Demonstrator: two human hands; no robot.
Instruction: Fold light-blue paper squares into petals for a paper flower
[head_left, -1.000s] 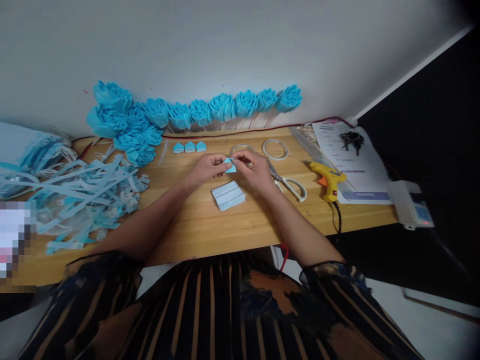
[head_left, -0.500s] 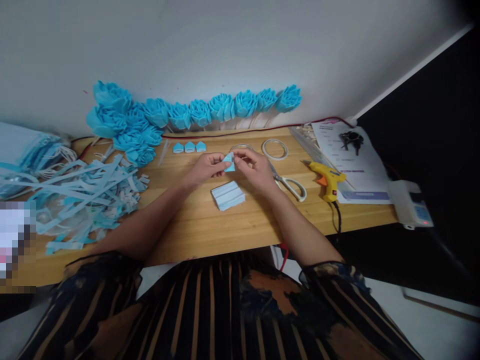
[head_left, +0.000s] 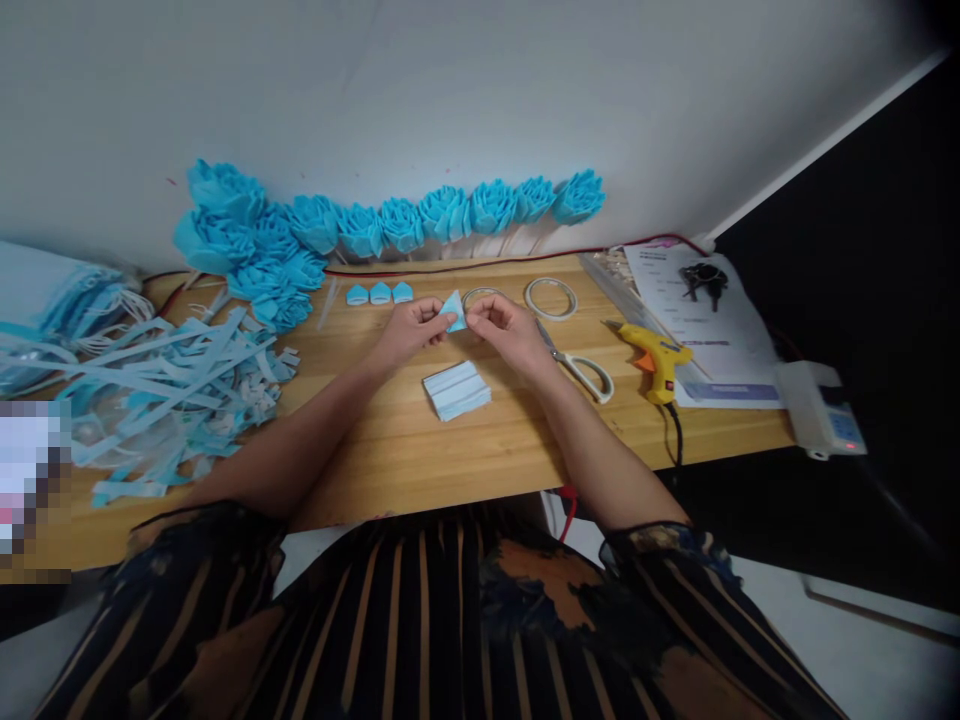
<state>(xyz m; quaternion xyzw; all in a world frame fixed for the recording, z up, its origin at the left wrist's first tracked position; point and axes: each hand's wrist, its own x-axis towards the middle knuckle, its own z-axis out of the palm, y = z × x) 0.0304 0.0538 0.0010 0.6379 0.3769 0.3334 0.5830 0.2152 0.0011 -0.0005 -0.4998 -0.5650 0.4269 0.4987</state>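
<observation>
A small light-blue piece of mask fabric [head_left: 453, 309], folded to a point at the top, is pinched between the thumb and fingers of my left hand [head_left: 417, 330]. At its lower right edge, my right hand [head_left: 508, 332] has thumb and fingertips closed on the same piece. Below the hands lies a stack of pleated, pale-blue cut fabric pieces [head_left: 457, 391]. Three folded blue petals [head_left: 380, 293] stand in a row beyond my left hand. Beside my right wrist are scissors [head_left: 587, 374] with white handles.
Blue fabric flowers [head_left: 442, 214] lean along the wall. Cut strips [head_left: 180, 390] heap on the left, near stacked masks [head_left: 67, 290]. Rolls of tape [head_left: 573, 300], a yellow glue gun [head_left: 660, 362] with its cord, printed paper [head_left: 675, 310] and keys [head_left: 703, 282] lie on the right.
My right fingers have moved down from the fabric piece's top corner to its lower right edge. The piece now shows a pointed top. The things on the table have stayed put.
</observation>
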